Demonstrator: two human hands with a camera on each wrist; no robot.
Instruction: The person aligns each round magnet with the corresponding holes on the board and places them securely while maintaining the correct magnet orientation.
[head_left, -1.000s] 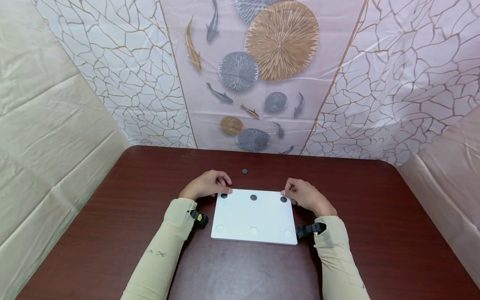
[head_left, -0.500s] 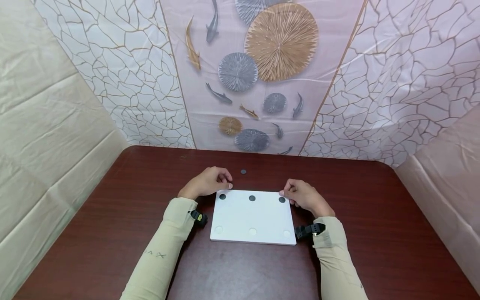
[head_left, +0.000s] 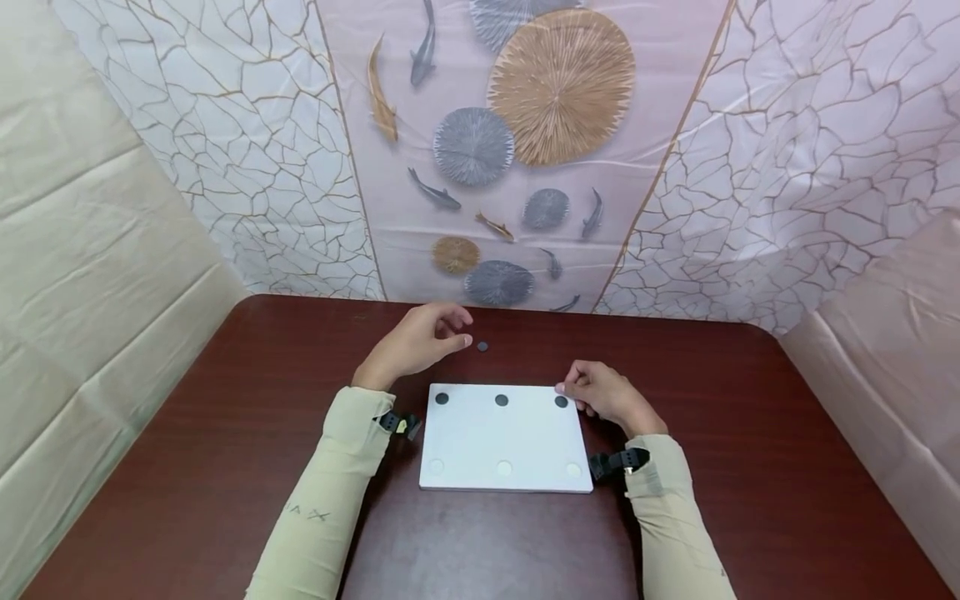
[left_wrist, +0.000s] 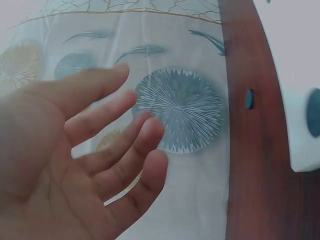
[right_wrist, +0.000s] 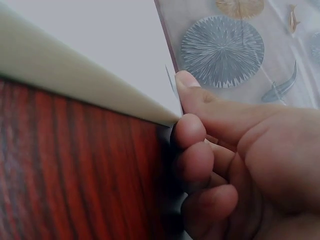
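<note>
Head view: small dark-grey round disc [head_left: 483,347] lies flat on the reddish-brown, wood-grained desk [head_left: 712,375], beyond the far edge of the white rectangular board [head_left: 504,435]. Round outline, so no long axis to align with. Left hand [head_left: 408,346] is nearer: disc sits just right of its thumb tip, apart from it. Left grip: fingers loosely spread, holding nothing. Right hand [head_left: 606,393], farther from the disc, pinches the board's far right corner.
</note>
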